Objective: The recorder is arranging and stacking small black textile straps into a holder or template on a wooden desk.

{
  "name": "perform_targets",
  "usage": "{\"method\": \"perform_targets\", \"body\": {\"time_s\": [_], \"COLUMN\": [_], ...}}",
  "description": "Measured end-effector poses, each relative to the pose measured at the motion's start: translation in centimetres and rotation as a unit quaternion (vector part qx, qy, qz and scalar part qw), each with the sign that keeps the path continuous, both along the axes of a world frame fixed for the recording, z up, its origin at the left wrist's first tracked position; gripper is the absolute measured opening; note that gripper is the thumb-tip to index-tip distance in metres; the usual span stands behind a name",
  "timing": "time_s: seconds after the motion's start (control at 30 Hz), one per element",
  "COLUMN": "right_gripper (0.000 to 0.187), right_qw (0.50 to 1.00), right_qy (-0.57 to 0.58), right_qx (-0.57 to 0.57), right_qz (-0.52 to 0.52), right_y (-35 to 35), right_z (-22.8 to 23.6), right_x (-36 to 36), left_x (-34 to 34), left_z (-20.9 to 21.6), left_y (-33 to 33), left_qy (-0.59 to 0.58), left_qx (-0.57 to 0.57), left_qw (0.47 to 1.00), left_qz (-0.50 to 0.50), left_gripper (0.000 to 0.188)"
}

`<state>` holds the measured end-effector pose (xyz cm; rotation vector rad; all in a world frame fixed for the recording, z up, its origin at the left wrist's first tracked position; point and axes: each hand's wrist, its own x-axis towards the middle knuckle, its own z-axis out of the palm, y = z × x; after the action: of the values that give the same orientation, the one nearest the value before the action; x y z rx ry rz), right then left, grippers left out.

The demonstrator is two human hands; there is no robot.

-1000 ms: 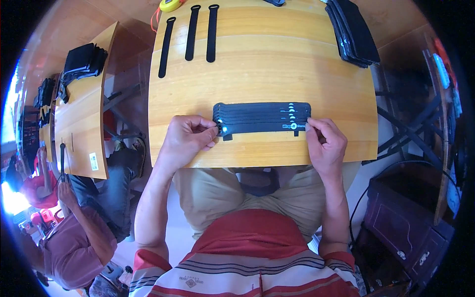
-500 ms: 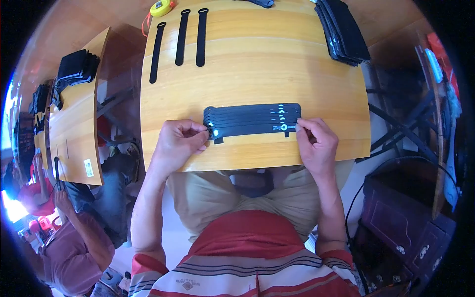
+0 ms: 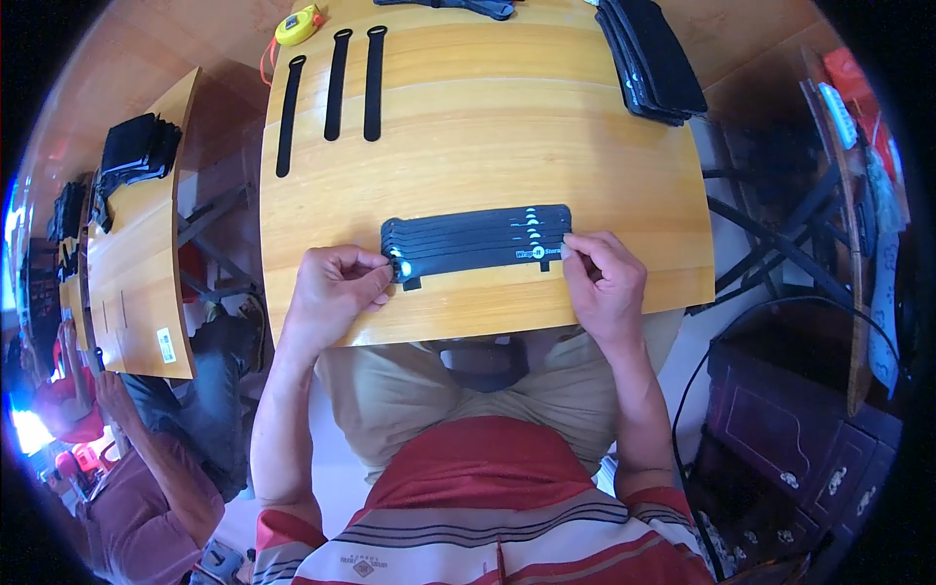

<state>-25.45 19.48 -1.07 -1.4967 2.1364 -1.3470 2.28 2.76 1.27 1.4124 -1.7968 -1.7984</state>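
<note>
The person's left hand (image 3: 331, 292) has its thumb and forefinger pinched on the near left corner of a bundle of black straps (image 3: 468, 236), the other fingers curled in behind. The right hand (image 3: 606, 281) grasps the right end of the same bundle in a similar pinch, its remaining fingers folded toward the palm. Between them the bundle lies crosswise near the front edge of the counter (image 3: 487, 166), its layers overlapping in steps so that a row of long edges shows. White marks line up toward its right end, a pale shiny spot sits by the left fingertips, and two short dark tabs stick out from under its near edge.

Farther back on the left, three loose black straps (image 3: 374, 88) lie apart from one another, lengthwise, each with a slotted, rounded far end. Just beyond them sits a yellow tape measure (image 3: 295, 26) with an orange cord. Another dark item (image 3: 458, 8) is cut off by the upper rim, and a stack of black pieces (image 3: 655, 63) lies at the far right corner.

Off to the left, a second wooden table (image 3: 136, 283) carries a black pile (image 3: 141, 148), and a co-worker in a purplish shirt (image 3: 146, 507) sits beside it. On the right stands a dark purple cabinet (image 3: 760, 419).
</note>
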Motion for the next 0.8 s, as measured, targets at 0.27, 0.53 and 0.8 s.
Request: {"method": "perform_targets", "body": {"time_s": [0.27,0.53,0.8], "right_gripper": [0.011,0.011,0.011], "right_qw": [1.000,1.000,0.999], "right_qy": [0.010,0.014,0.032], "right_qx": [0.003,0.001,-0.002], "right_qz": [-0.003,-0.002,-0.001], "right_y": [0.04,-0.12,-0.09], "right_z": [-0.34,-0.30,-0.04], "right_x": [-0.17,-0.08,0.08], "left_x": [-0.19,-0.30,-0.40], "left_z": [0.16,0.33,0.22], "left_y": [0.01,0.10,0.13], "left_qy": [-0.001,-0.004,-0.010], "left_qx": [0.002,-0.002,-0.007], "left_qw": [1.000,1.000,1.000], "left_qz": [0.000,0.006,0.005], "left_gripper": [0.009,0.009,0.008]}}
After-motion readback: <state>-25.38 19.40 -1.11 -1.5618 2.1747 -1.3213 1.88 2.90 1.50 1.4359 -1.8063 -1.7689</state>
